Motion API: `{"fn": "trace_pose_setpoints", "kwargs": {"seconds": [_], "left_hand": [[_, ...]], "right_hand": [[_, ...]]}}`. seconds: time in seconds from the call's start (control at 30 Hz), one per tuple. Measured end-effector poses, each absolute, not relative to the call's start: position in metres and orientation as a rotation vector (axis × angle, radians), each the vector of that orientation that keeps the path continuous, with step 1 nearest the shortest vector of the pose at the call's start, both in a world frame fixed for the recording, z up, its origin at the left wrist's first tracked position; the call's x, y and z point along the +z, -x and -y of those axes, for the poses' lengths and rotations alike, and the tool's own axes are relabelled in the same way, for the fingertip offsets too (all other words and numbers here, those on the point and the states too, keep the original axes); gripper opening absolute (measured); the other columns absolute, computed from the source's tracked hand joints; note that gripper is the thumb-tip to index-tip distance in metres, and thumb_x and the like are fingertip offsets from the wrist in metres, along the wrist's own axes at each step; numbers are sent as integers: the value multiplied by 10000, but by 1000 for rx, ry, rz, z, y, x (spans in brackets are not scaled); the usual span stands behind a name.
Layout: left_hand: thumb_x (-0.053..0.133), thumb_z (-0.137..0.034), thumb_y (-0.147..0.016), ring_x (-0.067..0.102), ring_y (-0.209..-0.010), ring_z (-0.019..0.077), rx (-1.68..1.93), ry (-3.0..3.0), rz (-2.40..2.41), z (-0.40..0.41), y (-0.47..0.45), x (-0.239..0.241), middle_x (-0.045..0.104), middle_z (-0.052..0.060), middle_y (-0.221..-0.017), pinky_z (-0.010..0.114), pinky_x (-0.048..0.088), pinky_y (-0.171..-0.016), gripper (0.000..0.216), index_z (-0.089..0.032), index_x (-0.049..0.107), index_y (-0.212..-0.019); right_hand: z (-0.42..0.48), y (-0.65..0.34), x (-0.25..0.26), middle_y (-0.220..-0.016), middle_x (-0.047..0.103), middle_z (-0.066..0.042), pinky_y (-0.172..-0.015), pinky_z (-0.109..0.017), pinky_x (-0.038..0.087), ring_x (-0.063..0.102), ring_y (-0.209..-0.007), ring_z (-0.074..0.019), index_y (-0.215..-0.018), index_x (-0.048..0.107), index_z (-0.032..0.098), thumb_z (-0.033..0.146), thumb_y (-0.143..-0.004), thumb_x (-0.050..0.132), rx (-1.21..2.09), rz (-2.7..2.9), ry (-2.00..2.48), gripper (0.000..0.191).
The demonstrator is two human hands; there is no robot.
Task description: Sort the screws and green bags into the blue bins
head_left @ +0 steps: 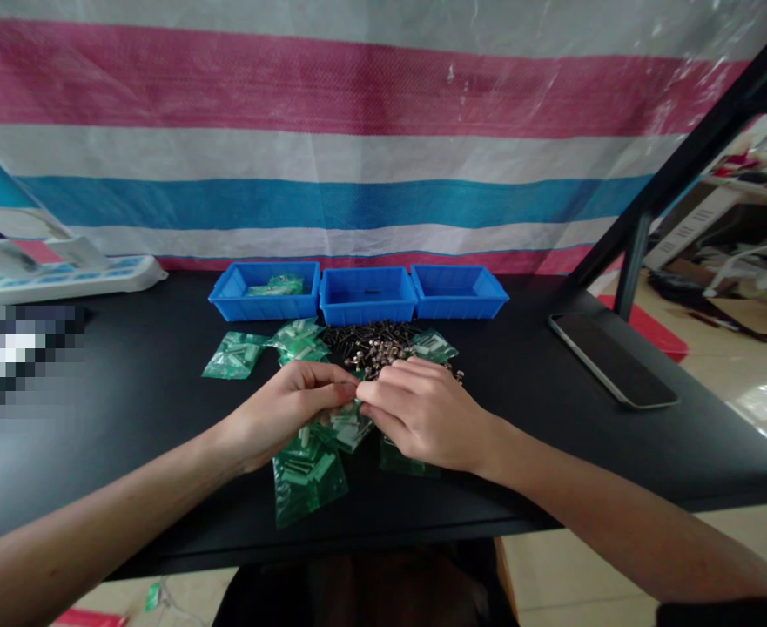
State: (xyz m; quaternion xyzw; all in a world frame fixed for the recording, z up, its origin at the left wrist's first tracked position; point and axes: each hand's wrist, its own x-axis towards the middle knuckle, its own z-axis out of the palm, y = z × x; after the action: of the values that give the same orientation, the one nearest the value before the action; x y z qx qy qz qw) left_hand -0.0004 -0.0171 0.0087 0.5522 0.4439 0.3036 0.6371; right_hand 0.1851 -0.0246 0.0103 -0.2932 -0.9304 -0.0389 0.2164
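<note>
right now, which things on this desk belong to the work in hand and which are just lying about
Likely in the work:
- green packets, around the left hand and right hand
- loose metal fasteners
- three blue trays

Apparently just lying about:
- phone
- power strip

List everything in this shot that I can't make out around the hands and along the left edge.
All in the head view:
- Anything pinched between the left hand and right hand: hidden by the hands themselves.
- The green bag beneath the right hand: mostly covered by it.
- The number of screws: too small and jumbled.
- The item at far left: pixelated, cut off by the edge.
</note>
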Motion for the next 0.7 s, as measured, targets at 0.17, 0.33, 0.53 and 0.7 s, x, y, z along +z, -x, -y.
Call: {"fn": "trace_pose_setpoints", "kwargs": {"seconds": [0.17, 0.33, 0.53, 0.7], "left_hand": [[613, -276, -720, 505, -599, 108, 692, -1279, -1026, 16, 1, 8, 590, 8, -633, 215, 374, -564, 169, -130, 678, -775], [612, -276, -718, 492, -597, 106, 713, -1273, -1041, 16, 1, 9, 590, 11, -643, 214, 361, -555, 179, -121, 677, -780], [607, -271, -727, 485, -615, 103, 718, -1267, -1024, 18, 0, 8, 579, 7, -652, 209, 353, -562, 171, -123, 672, -785], [601, -274, -727, 500, -628, 113, 707, -1277, -1019, 19, 0, 7, 586, 7, -650, 216, 363, -581, 174, -125, 675, -781]], "right_hand": [[24, -185, 9, -668, 536, -7, -646, -261, 326, 489, -651, -135, -866, 566, 182, 241, -893, 410, -140, 2560, 826, 169], [23, -186, 7, -652, 539, 6, -650, -259, 325, 498, -636, -127, -864, 561, 184, 250, -892, 415, -182, 2537, 833, 163], [23, -186, 7, -652, 551, 9, -645, -257, 323, 506, -634, -127, -893, 561, 189, 244, -885, 429, -161, 2548, 838, 143], [22, -185, 7, -644, 560, 6, -629, -251, 323, 508, -622, -124, -886, 559, 183, 232, -883, 429, -72, 2566, 832, 139]]}}
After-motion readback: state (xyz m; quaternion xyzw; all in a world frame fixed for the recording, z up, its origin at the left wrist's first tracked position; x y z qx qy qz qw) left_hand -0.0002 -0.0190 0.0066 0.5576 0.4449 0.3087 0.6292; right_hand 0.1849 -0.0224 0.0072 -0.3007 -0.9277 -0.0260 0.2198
